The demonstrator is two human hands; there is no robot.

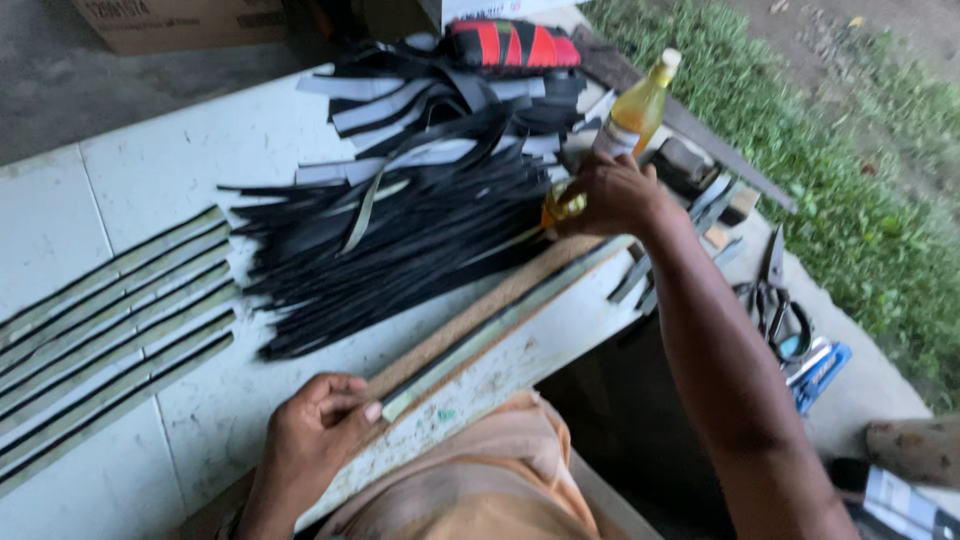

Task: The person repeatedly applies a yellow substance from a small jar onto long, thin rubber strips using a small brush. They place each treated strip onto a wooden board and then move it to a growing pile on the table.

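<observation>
My right hand (612, 195) grips the lower part of a clear bottle of yellow liquid (632, 112) with a pale cap, tilted up to the right beside a pile of black rubber strips (420, 215). My left hand (318, 425) rests near the front of the white tiled table (180, 150), its fingers pressed on the near end of a long thin strip (500, 315) that lies on a brown board along the table's edge.
Several grey-and-black strips (110, 330) lie in a row at the left. A red and black pad (512, 44) sits at the back. Large shears (775, 295) and a blue tool (820, 375) lie on the ground at right, near grass. A cardboard box (180, 22) stands top left.
</observation>
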